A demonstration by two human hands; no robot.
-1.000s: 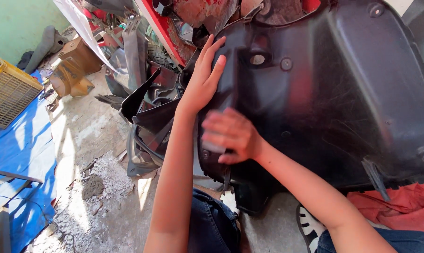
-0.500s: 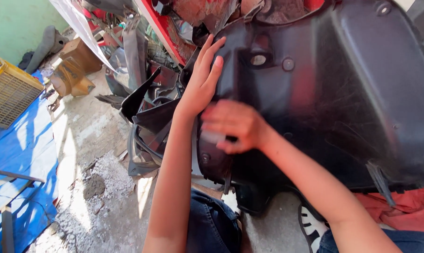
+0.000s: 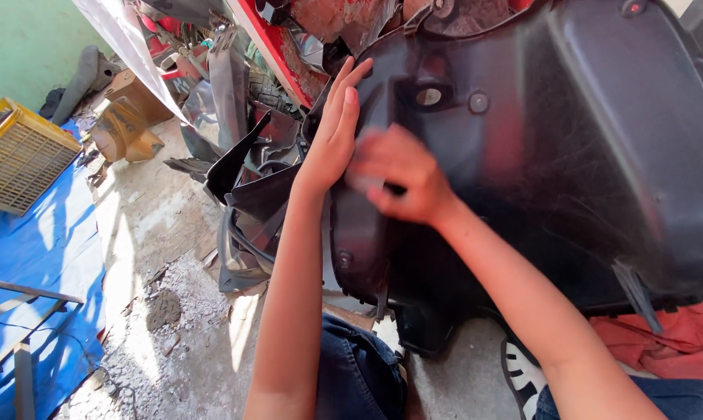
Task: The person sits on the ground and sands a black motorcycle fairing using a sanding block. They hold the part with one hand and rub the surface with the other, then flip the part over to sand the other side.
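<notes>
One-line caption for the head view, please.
Left hand braces a black plastic panel while the blurred right hand presses on it.

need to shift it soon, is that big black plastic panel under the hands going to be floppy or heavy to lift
The black plastic panel looks like thin moulded sheet, so probably light for its size. It is wide and curved, so it may flex and wobble if lifted by one edge. Its glossy surface could be slippery; the left hand lies flat against its edge.

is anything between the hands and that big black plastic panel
Nothing visible. The left hand lies flat on the black panel at its left edge, and the right hand, blurred, presses on its face just beside it. Whether the right hand holds something small cannot be told.
</notes>
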